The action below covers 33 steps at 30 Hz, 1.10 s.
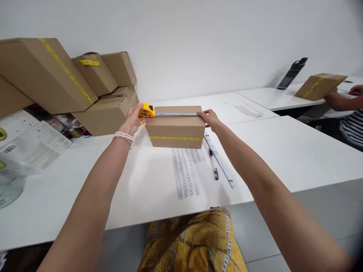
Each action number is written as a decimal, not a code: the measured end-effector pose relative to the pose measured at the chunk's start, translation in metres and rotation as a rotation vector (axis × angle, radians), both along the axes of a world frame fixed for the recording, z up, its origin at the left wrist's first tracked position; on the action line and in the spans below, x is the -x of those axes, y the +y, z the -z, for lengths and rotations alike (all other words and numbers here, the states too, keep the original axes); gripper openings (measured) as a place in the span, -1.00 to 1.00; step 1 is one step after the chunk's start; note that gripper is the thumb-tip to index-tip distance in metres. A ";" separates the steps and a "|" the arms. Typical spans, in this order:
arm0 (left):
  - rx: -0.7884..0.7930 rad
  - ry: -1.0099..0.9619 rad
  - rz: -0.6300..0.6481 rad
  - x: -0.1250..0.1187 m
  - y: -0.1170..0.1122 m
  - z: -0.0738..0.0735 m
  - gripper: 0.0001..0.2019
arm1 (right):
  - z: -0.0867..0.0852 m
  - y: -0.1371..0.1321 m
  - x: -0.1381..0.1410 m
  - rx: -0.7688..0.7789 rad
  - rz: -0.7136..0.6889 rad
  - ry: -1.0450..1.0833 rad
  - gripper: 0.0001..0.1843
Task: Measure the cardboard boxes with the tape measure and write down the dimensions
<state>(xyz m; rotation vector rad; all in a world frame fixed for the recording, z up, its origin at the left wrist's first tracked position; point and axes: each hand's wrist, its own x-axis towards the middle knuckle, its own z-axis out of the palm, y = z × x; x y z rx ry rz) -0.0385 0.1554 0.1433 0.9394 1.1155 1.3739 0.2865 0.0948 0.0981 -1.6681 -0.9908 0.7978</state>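
Note:
In front of me a cardboard box (177, 131) with a yellow tape strip along its near side is above the white table. My left hand (132, 119) is closed around a yellow tape measure (146, 110) at the box's left end. The blade (176, 114) runs out along the top of the box to the right end. There my right hand (209, 116) pinches the blade's end against the box edge, its fingers partly behind the box. Beneath and nearer to me lie a printed sheet (185, 173) and a pen (213, 164).
Several cardboard boxes (110, 107) are stacked at the left against the wall, beside a white carton (31, 145). A glass jar (10, 194) stands at the left edge. Far right are a dark bottle (292, 74), another box (317, 86) and a co-worker's arm (338, 100).

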 end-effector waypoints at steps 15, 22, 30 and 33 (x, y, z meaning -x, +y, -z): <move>0.045 -0.148 -0.219 0.022 0.031 0.017 -0.62 | -0.002 -0.013 0.006 0.075 -0.051 0.071 -0.70; 0.078 -0.126 -0.229 0.032 0.035 0.015 -0.58 | -0.002 -0.010 0.006 0.081 -0.047 0.074 -0.73; 0.077 -0.123 -0.222 0.026 0.028 0.009 -0.68 | -0.003 -0.009 0.007 0.053 -0.004 0.020 -0.66; 0.034 -0.145 -0.213 0.023 0.014 -0.005 -0.76 | 0.002 -0.006 0.005 0.022 0.094 -0.116 -0.62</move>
